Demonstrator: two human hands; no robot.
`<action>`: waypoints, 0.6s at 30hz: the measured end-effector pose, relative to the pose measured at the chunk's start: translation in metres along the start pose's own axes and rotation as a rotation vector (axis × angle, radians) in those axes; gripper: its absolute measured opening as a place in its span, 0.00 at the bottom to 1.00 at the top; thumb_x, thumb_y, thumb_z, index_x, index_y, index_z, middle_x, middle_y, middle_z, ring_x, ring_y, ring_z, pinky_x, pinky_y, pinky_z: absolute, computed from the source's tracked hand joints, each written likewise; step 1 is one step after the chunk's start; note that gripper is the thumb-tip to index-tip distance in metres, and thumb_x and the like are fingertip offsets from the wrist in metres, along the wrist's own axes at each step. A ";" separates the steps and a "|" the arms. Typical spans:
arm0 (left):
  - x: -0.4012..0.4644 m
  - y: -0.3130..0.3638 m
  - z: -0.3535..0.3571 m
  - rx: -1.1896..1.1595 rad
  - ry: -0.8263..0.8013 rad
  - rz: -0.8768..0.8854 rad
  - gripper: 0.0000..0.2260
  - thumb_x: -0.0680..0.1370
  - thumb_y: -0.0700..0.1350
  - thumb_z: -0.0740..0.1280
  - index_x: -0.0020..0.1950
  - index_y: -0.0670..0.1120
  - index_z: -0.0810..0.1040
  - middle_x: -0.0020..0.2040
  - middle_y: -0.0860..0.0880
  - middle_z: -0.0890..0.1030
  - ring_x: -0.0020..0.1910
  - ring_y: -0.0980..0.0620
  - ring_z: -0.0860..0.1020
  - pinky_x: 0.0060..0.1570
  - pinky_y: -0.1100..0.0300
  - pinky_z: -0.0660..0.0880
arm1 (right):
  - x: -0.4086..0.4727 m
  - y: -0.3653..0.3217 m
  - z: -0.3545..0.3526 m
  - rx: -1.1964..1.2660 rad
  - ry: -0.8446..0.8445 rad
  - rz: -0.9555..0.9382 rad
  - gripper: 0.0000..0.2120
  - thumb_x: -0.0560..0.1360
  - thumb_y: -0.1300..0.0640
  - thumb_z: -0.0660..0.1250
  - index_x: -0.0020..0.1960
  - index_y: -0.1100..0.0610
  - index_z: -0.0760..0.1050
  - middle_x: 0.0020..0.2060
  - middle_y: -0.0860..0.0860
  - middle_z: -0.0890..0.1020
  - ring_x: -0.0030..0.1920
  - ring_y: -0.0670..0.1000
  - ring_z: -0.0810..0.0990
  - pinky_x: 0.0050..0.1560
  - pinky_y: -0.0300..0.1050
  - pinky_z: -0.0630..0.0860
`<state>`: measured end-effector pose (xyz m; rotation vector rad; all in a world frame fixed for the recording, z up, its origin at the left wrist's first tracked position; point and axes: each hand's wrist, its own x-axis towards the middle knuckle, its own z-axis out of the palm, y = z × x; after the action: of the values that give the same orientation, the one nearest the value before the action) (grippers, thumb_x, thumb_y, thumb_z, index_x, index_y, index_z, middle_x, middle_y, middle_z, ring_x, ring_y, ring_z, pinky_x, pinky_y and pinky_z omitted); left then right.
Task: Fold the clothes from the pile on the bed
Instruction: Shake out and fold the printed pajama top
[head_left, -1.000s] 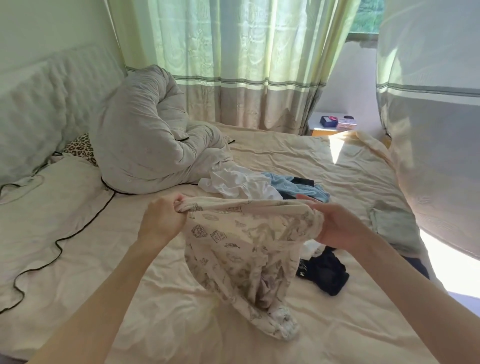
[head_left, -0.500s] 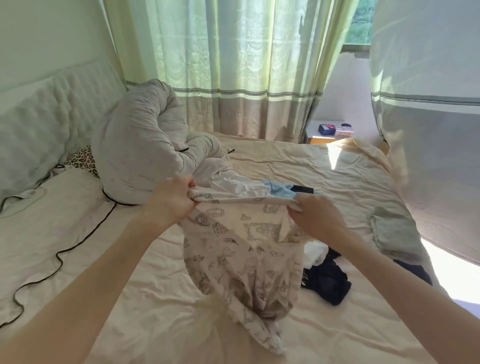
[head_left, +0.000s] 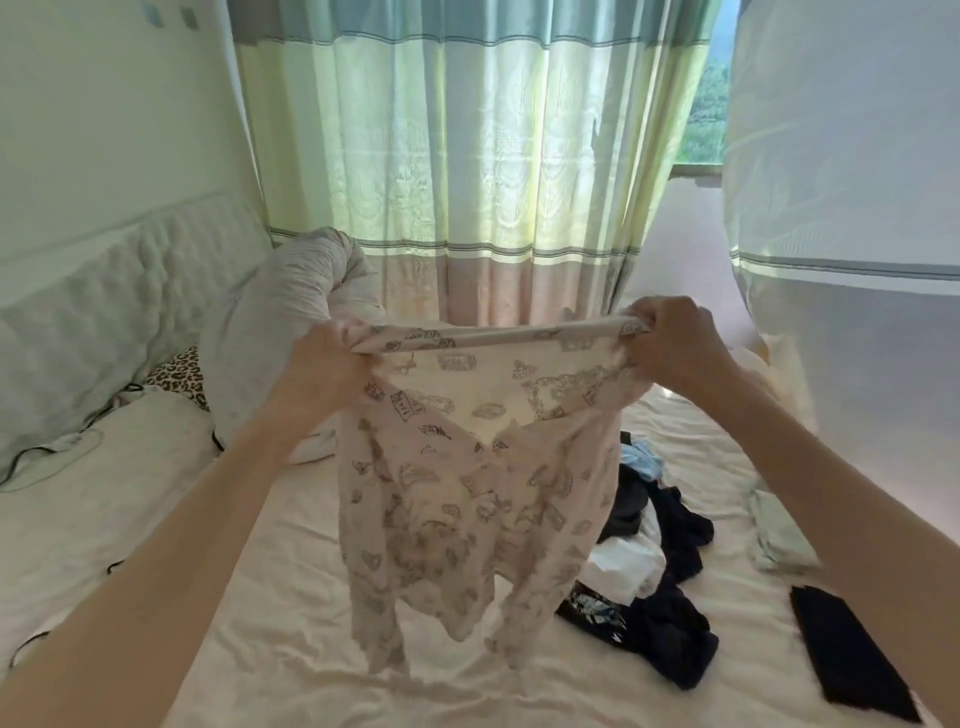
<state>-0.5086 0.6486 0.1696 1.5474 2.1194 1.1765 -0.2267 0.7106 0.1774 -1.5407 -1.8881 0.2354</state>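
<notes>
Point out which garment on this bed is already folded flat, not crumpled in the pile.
The black garment at the bed's near right edge: a flat rectangle lying alone. A pale green piece beyond it also looks folded. The dark pile is crumpled.

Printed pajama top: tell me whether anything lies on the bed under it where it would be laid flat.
Mostly bare sheet lies below the printed pajama top, held up by left hand and right hand. The clothes pile lies just right, crowding that side.

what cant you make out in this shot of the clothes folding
Head view only:
- Part of the clothes pile: hidden behind the held printed garment.
- Fingertips of left hand and right hand: wrapped in its top edge.
- Black item, bed's right: too blurred to identify.
</notes>
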 end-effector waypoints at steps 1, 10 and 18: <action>-0.001 -0.003 0.000 -0.072 -0.031 -0.028 0.11 0.74 0.36 0.67 0.33 0.46 0.71 0.31 0.48 0.74 0.23 0.63 0.74 0.21 0.69 0.69 | -0.002 0.003 0.003 0.007 0.005 0.004 0.09 0.72 0.66 0.63 0.48 0.63 0.80 0.37 0.57 0.80 0.33 0.49 0.72 0.25 0.29 0.65; -0.003 -0.016 -0.001 -0.109 -0.160 0.051 0.08 0.78 0.40 0.62 0.46 0.35 0.76 0.36 0.43 0.73 0.35 0.48 0.73 0.33 0.61 0.67 | 0.002 0.016 0.006 0.251 -0.001 0.124 0.06 0.75 0.61 0.62 0.40 0.57 0.75 0.31 0.47 0.74 0.32 0.43 0.71 0.30 0.32 0.67; -0.009 -0.031 -0.016 -0.172 -0.470 0.186 0.23 0.69 0.52 0.72 0.52 0.35 0.74 0.39 0.45 0.75 0.38 0.53 0.74 0.36 0.70 0.69 | -0.015 0.033 0.000 0.834 -0.355 0.218 0.13 0.80 0.63 0.56 0.53 0.55 0.79 0.38 0.49 0.82 0.35 0.44 0.81 0.33 0.34 0.76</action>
<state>-0.5362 0.6302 0.1547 1.7594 1.5624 0.9046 -0.1994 0.7065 0.1544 -1.1417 -1.5320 1.2839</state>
